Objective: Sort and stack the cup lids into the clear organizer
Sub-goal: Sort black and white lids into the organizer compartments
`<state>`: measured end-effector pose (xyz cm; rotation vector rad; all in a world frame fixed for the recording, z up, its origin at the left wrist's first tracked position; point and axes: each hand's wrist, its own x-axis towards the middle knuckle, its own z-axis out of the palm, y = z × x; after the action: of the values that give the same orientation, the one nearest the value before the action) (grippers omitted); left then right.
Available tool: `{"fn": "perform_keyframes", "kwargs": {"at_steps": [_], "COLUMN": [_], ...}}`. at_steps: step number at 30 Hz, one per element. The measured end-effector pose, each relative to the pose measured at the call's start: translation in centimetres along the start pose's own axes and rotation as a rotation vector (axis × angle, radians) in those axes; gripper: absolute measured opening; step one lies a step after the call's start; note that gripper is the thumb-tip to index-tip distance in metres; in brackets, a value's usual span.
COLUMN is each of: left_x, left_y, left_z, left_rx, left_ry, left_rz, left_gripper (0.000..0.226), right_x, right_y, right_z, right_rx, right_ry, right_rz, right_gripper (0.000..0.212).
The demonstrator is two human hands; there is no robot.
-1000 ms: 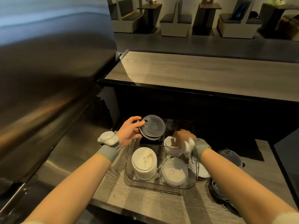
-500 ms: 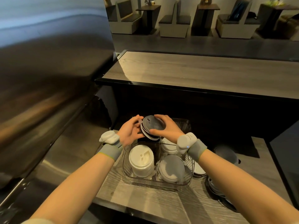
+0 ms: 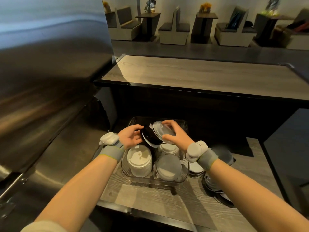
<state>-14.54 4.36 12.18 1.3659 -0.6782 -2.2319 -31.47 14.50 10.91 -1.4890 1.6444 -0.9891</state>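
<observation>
A clear organizer [image 3: 127, 171] sits on the low wooden shelf, with a stack of white lids [image 3: 139, 160] front left and a greyish stack [image 3: 168, 166] front right. Another white stack [image 3: 168, 149] shows behind them. Above the back compartments my left hand [image 3: 130, 137] holds a small stack of black lids [image 3: 150, 137], tilted on edge. My right hand [image 3: 177, 136] grips a clear lid [image 3: 163, 131] against the top of that black stack.
Loose lids lie right of the organizer: a white and black pile [image 3: 195, 169], a grey lid [image 3: 224, 154] and a dark pile [image 3: 215, 186]. A steel appliance [image 3: 50, 97] rises at left. A raised wooden counter [image 3: 192, 76] stands behind the shelf.
My right hand left the organizer's back right stack, came up to the lids held by my left hand, and now grips the clear top lid. The camera shifted slightly.
</observation>
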Motion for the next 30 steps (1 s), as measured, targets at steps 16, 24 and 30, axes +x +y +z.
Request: {"fn": "perform_keyframes", "kwargs": {"at_steps": [16,24,30], "left_x": [-1.3,-2.7,-2.3], "left_y": [-1.8,-1.2,0.5], "left_z": [-1.5,-1.6,-2.6], "left_rx": [-0.086,0.036,0.047], "left_ry": [0.051,-0.038,-0.102], "left_rz": [0.295,0.346,0.398], "left_gripper": [0.045,0.03,0.023], "right_x": [-4.2,0.1,2.8], "right_y": [2.0,-3.1,-3.7], "right_z": [1.8,3.1,4.3], "right_rx": [-1.006,-0.131,0.066], "right_ry": [-0.221,-0.086,-0.096], "right_rz": [-0.024,-0.002,0.101], "right_gripper": [0.053,0.08,0.071]}}
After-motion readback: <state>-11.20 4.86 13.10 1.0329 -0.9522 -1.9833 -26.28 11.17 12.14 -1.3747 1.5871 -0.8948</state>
